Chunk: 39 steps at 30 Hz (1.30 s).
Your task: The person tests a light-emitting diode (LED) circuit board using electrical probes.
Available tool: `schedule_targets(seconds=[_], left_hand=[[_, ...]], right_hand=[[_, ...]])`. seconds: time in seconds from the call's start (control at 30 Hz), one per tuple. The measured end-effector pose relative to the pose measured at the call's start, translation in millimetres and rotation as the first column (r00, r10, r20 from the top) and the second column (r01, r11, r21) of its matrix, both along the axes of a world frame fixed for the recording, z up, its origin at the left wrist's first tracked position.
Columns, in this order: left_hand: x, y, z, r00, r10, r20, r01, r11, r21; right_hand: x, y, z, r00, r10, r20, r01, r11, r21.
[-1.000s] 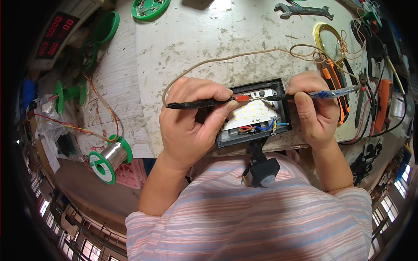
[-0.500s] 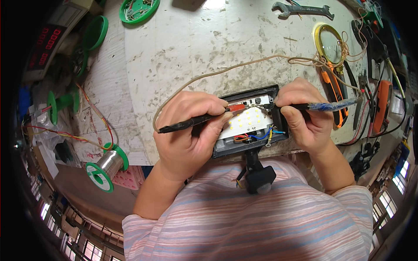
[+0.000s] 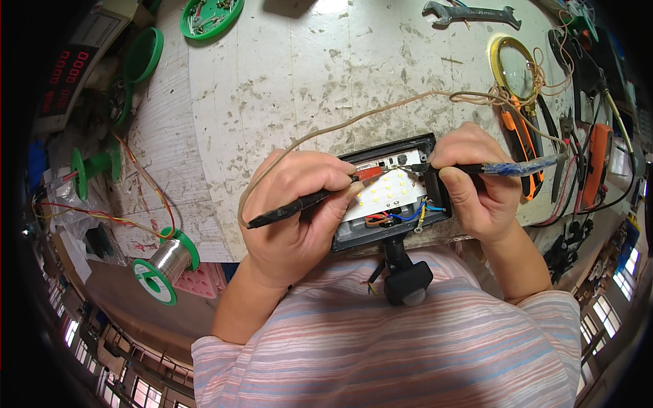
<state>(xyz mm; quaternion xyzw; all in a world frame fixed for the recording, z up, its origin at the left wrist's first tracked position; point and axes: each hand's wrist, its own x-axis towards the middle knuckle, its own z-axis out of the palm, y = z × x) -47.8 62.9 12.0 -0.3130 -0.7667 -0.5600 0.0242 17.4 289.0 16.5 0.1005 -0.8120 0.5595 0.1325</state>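
My left hand (image 3: 286, 204) pinches a test probe with a red front (image 3: 369, 174) and a black-wrapped rear. My right hand (image 3: 481, 190) grips a second test probe (image 3: 524, 166), black with blue wrapping at its back. Both tips point inward at the upper part of a white LED board (image 3: 384, 195); whether they touch it I cannot tell. The board sits in the black housing of a floodlight (image 3: 441, 212), tilted between my hands. Blue, red and yellow wires (image 3: 407, 214) lie at its near side. A black motion sensor (image 3: 407, 283) hangs below, against my striped shirt.
A tan cable (image 3: 354, 120) arches across the table beyond my hands. On the right lie an orange utility knife (image 3: 513, 129), a magnifying glass (image 3: 515, 64) and pliers; a wrench (image 3: 473, 15) is farther back. Leftward are a solder spool (image 3: 165, 264), a green dish (image 3: 212, 17) and a red-digit display (image 3: 64, 78).
The left probe has tilted a little, its red front slightly lower and its rear end dipping. My right hand stays almost in place. The view has shifted slightly.
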Motion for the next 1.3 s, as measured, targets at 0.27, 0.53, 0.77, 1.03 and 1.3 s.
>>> schedule_targets(seconds=[0.27, 0.53, 0.77, 1.03, 1.3], left_hand=[[-1.1, -0.2, 0.1, 0.999, -0.014, -0.05, 0.013, 1.0, -0.004], [2.8, -1.1, -1.1, 0.999, -0.004, -0.043, 0.005, 1.0, 0.022], [4.2, -1.7, -1.2, 1.0, -0.012, 0.021, 0.01, 0.995, 0.099], [3.3, -0.8, -1.3, 1.0, -0.011, 0.026, 0.009, 0.996, 0.092], [2.3, -0.5, -1.7, 1.0, -0.006, 0.016, 0.005, 0.997, 0.073]], right_hand=[[-1.7, -0.8, 1.3, 1.0, 0.02, 0.001, -0.02, 1.0, 0.016], [3.2, -2.1, -0.4, 0.999, -0.051, 0.002, 0.051, 0.998, -0.022], [1.7, -2.4, -0.1, 0.999, -0.037, -0.028, 0.038, 0.999, 0.017], [0.2, -3.2, -0.1, 0.998, -0.039, -0.039, 0.04, 0.999, 0.023], [-0.7, -3.6, 0.4, 0.998, -0.033, -0.045, 0.034, 0.999, 0.027]])
